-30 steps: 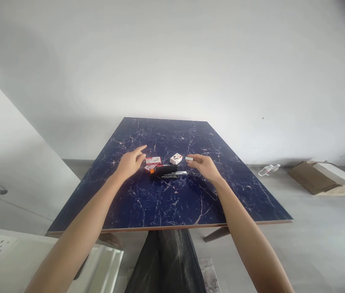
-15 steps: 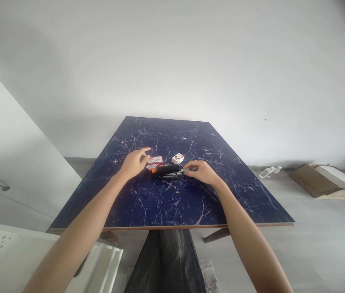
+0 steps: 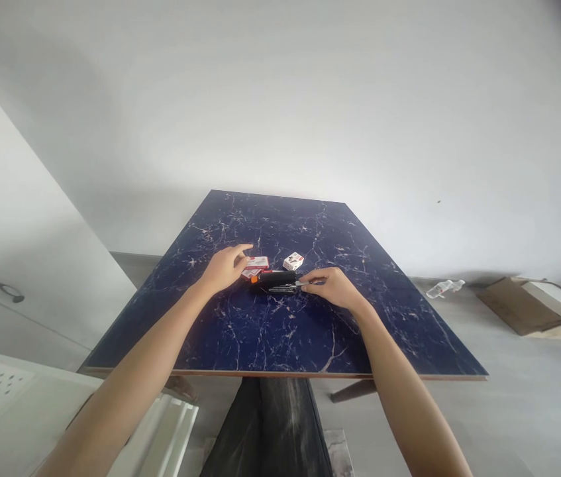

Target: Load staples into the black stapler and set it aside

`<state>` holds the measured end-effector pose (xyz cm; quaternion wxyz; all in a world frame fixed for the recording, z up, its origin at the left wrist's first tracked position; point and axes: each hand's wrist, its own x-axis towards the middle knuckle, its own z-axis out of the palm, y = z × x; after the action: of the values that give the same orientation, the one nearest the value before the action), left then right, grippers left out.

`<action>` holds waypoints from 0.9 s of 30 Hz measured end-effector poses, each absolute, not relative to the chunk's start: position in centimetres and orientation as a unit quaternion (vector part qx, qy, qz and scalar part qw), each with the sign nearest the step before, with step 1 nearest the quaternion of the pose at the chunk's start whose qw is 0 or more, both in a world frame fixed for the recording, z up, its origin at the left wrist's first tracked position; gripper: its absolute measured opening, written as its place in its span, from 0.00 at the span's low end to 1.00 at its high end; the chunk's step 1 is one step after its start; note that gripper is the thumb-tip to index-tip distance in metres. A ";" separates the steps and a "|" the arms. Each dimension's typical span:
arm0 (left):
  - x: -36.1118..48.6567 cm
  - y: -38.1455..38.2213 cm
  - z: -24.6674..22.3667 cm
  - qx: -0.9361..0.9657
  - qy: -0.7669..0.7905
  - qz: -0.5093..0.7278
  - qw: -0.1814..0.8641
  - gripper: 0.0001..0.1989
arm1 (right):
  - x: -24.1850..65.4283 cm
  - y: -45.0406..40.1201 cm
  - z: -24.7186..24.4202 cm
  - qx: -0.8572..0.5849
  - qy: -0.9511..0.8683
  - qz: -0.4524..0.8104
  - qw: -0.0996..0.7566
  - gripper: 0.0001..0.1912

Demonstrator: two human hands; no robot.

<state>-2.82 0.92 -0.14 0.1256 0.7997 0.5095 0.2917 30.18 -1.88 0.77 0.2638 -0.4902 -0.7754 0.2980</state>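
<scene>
Head view of two bare hands over a dark blue, white-veined table (image 3: 280,338). Centrally, well inside all four table edges, lies a black device (image 3: 285,277), its orange end directed toward the left edge; a slim silver part (image 3: 283,289) runs along the side facing the near edge. Right hand (image 3: 332,286): thumb and forefinger pinch a small silver-grey piece (image 3: 300,283) at the device's end nearest the right edge; the outline of this piece is too small to tell. Left hand (image 3: 223,268): digits spread, forefinger extended toward the right edge, thumb just beside a red-and-white carton (image 3: 259,262); whether they touch cannot be told. A second carton (image 3: 250,272) lies partly behind the device, adjoining the first on the side of the near edge. A white box (image 3: 293,260) with red and dark print sits apart, between the device and the far edge. Beyond the right edge, on the floor (image 3: 459,384), lie a clear bottle (image 3: 442,289) and a brown cardboard box (image 3: 513,305).
</scene>
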 end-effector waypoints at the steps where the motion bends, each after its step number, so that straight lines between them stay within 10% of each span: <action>1: -2.8 0.9 -0.1 0.800 0.509 0.292 0.127 0.24 | 30.1 -1.9 0.8 -0.491 -0.775 0.299 0.263 0.10; 27: -2.9 0.8 0.0 0.802 0.513 0.270 0.146 0.26 | 29.9 -1.9 0.4 -0.496 -0.783 0.281 0.247 0.11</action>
<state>-2.88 0.85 0.02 0.1465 0.8017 0.5129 0.2696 29.86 -1.94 0.42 0.2470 -0.4963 -0.7835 0.2808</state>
